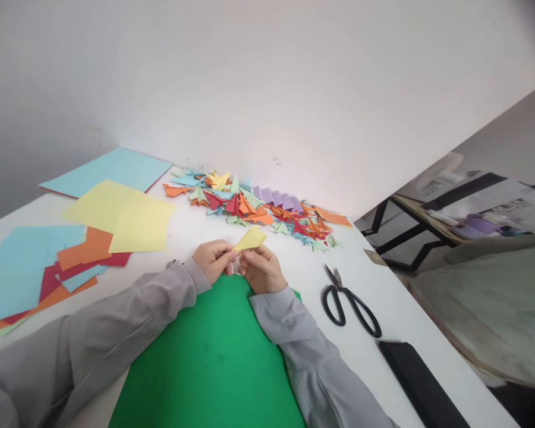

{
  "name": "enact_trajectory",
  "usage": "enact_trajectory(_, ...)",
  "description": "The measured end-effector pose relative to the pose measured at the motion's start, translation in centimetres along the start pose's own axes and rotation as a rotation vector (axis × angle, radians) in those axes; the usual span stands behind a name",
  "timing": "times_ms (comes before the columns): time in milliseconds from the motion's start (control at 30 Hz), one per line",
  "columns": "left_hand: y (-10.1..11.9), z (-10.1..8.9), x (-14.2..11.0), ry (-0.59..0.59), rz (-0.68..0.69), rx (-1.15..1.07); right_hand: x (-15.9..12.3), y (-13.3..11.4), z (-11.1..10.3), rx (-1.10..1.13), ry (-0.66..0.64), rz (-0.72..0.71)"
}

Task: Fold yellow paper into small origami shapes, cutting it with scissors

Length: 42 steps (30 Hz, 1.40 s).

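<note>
Between my two hands is a small folded piece of yellow paper [251, 238], held up above the far end of a green sheet [218, 356]. My left hand [214, 259] pinches its left, narrow end between thumb and fingers. From the right, my right hand [264, 268] grips the lower edge, fingers curled. The wider end of the paper points up and to the right. Just beyond lies a long heap of small folded paper shapes [232, 199] in red, orange, blue, green and yellow.
Black-handled scissors [351, 300] lie to the right, points away from me, above a black flat case [421, 383]. Yellow sheets [142, 223] and blue, orange and red paper pieces [22, 261] spread on the left. A blue sheet [111, 169] rests near the wall [267, 89].
</note>
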<state>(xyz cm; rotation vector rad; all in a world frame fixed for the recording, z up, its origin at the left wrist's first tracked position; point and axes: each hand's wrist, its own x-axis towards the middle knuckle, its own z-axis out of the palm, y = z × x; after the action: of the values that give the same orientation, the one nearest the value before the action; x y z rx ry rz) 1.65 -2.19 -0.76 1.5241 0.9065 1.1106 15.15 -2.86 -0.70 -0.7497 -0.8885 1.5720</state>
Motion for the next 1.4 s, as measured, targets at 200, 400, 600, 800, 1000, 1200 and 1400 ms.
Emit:
enact_trajectory(200, 0.14, -0.01, -0.14, -0.012, 0.085, 0.052, -0.10, 0.73, 0.64, -0.140, -0.105, -0.025)
enact_trajectory(400, 0.04, -0.12, -0.20, -0.042, 0.159, 0.160, -0.10, 0.75, 0.46, -0.130, -0.147, -0.024)
enact_trajectory(600, -0.52, 0.27, -0.12, -0.041, 0.106, -0.010, -0.04, 0.70, 0.53, -0.076, -0.101, 0.005)
enact_trajectory(800, -0.12, 0.29, -0.27, -0.006, 0.042, -0.016, 0.10, 0.78, 0.28, -0.029, -0.049, 0.022)
enact_trajectory(1000, 0.14, 0.35, -0.28, 0.002, 0.037, -0.018, 0.26, 0.51, -0.13, 0.009, 0.039, 0.022)
enact_trajectory(1200, -0.07, 0.37, -0.18, -0.020, 0.051, 0.008, 0.15, 0.79, 0.09, -0.019, 0.043, 0.015)
enact_trajectory(1400, -0.26, 0.32, -0.16, -0.025, 0.066, 0.050, 0.31, 1.11, -0.03, -0.040, 0.031, -0.009)
